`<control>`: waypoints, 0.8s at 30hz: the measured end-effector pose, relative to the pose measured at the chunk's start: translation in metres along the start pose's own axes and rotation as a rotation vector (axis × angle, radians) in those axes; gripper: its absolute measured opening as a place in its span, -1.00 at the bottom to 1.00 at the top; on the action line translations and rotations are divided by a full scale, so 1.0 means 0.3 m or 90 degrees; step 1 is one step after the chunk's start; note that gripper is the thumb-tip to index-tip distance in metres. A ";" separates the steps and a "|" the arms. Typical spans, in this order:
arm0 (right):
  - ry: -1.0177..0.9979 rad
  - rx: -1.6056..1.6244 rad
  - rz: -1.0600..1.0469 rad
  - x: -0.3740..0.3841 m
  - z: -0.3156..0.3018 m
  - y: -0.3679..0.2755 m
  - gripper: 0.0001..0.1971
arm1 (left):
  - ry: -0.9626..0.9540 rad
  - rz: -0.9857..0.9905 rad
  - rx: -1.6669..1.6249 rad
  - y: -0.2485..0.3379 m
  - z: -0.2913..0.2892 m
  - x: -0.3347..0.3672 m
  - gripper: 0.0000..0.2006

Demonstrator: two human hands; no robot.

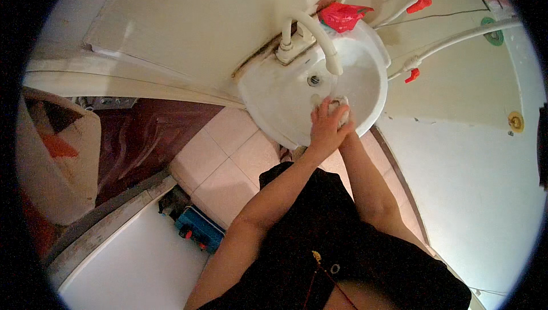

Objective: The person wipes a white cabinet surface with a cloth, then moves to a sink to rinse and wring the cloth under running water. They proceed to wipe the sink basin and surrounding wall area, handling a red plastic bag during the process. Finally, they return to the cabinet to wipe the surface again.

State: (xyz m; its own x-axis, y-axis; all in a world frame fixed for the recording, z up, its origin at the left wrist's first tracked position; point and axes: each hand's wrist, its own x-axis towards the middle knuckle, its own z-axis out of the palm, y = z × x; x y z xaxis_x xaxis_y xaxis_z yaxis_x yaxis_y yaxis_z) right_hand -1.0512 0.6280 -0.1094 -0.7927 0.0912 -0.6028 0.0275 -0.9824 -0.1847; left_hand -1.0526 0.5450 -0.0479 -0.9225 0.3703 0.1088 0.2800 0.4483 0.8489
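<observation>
Left hand (pixel 326 131) over sink (pixel 365 61), near side, right of sink's middle. Fingers bent onto small white thing (pixel 342 115), seem to hold it. White thing just past left palm, toward sink's back, touching fingers. Its long way: cannot tell, partly hidden. Right hand (pixel 349 129) under left, also over sink's near side, mostly hidden; cannot tell its grip. Left hand looks nearer thing.

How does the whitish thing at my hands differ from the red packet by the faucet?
The whitish thing is pale; the red packet is vivid. The whitish thing is partly covered by the left hand; no hand touches the red packet. Both are at the sink.
</observation>
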 end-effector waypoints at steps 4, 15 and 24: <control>0.058 -0.081 -0.024 -0.003 0.017 0.032 -0.54 | -0.027 -0.058 0.156 -0.051 -0.018 0.152 -0.73; 0.176 -0.133 -0.028 -0.020 0.139 -0.042 -0.58 | -0.059 -0.311 -0.329 -0.169 -0.001 0.129 -0.58; 0.074 -0.091 -0.004 -0.009 0.043 0.043 -0.56 | -0.071 -0.047 0.108 0.015 -0.066 0.081 -0.65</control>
State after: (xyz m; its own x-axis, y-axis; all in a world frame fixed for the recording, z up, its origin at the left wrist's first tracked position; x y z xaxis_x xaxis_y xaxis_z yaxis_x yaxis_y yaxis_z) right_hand -1.0565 0.6130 -0.1003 -0.7179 0.1240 -0.6850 0.1154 -0.9492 -0.2929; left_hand -1.0790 0.5399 -0.0313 -0.9099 0.4145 -0.0163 0.2621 0.6050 0.7519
